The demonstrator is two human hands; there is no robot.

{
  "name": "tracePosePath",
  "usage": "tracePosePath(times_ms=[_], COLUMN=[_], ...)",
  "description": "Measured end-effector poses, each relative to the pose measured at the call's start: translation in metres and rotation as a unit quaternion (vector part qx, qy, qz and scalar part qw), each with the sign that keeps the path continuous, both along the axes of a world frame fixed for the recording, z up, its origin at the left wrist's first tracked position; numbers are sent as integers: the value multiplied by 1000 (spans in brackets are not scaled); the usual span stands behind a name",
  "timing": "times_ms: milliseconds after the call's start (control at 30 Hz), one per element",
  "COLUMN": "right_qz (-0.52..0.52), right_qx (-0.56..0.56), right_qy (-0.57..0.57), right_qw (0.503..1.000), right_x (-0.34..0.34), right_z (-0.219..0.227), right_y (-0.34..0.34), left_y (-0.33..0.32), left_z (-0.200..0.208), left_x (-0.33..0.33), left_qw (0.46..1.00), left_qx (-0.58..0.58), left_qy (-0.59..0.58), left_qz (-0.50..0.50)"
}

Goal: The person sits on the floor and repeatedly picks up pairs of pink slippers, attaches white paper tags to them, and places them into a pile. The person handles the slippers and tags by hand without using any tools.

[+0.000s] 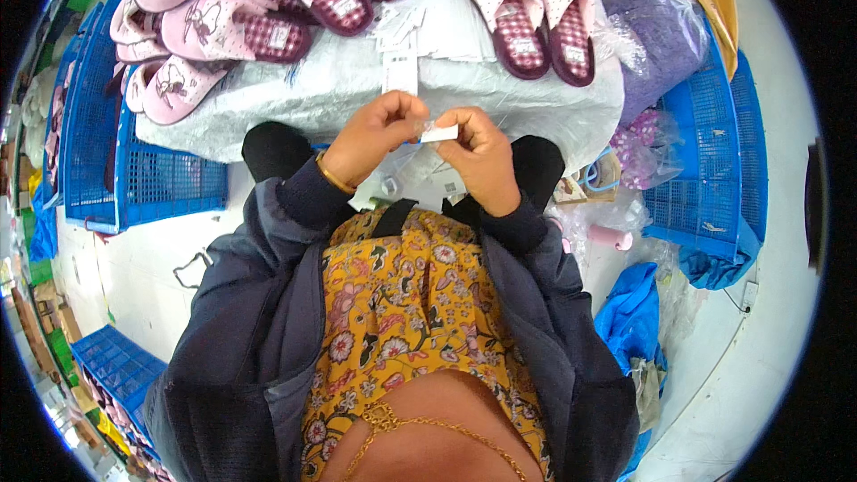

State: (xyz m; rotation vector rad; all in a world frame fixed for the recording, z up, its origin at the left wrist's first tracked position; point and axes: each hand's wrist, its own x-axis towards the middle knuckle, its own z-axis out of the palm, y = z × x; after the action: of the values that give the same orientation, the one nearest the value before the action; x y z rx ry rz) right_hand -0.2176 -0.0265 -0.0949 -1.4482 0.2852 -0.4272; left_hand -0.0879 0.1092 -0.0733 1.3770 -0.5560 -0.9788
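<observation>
Small white tag was above lap, near front edge of plastic-covered work surface, pinched between thumb and fingers of right hand. Left hand just beside, fingertips bunched close to tag; could not tell whether they gripped anything. White paper slips lay between pink slipper heap at left and slipper pair at right. Blue crates stood to both sides.
</observation>
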Motion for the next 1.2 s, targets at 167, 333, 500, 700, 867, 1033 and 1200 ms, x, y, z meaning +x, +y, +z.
tracePosePath(times_ms=[167,333,500,700,867,1033,1200], right_qz=[21,42,-8,6,35,29,55], right_qx=[13,-49,6,86,21,-194,-179], right_qy=[10,58,33,34,2,-112,-179], right_qw=[1000,996,999,996,999,974,966], right_x=[-1,-12,-20,-21,-43,-65,-80], right_z=[0,14,28,24,50,89,113], right_y=[0,-10,-18,-27,-47,-90,-133], left_y=[6,3,-13,-42,-99,-180,-231], left_z=[0,10,28,39,59,91,78], left_x=[6,10,7,-2,37,52,60], left_qw=[997,968,955,960,839,643,566], left_qx=[10,51,13,-13,-134,-134,-144], left_qy=[-37,-242,-294,-264,-522,-748,-802], left_qz=[-59,-30,-44,-91,-71,-99,-126])
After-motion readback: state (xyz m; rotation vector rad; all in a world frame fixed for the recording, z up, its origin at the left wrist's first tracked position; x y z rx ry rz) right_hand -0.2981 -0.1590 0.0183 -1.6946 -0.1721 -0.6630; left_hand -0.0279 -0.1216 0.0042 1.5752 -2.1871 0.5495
